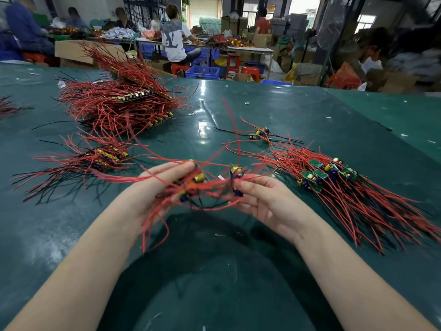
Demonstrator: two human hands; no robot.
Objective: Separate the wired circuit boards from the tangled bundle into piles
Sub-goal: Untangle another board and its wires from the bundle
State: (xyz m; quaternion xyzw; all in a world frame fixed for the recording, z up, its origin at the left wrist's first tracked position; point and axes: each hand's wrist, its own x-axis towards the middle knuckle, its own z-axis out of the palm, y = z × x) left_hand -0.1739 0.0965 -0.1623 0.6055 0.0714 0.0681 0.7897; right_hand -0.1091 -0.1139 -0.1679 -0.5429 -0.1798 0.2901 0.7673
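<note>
Two hands over the green table [310, 111], a tangle of wired boards strung between them; left hand [152, 187] lies palm up with its fingers nearly straight, cradling a small bundle of boards [191, 185] with red and black wires spilling over the wrist side, board count in it blurred, cannot tell; right hand [257, 199] pinches a single board [236, 177] between thumb and fingertips, the board upright, its red wires crossing to the left hand's bundle; wires here motion-blurred. Four groups of boards on the table: a loose pile with green boards [327, 174] just right of the right hand, wires fanned toward the near right edge, roughly six boards showing; a small cluster [261, 134] beyond the right hand, about three boards; a neat row pile [105, 156] left of the left hand, wires fanned left; a big stacked heap [119, 101] well beyond the left hand, several layers, too many to count. More red wires [7, 107] at the far left edge, cut off. Behind the table: people seated at another workbench [238, 48], cardboard boxes [71, 52], one blue crate [202, 72], red stools [250, 71].
</note>
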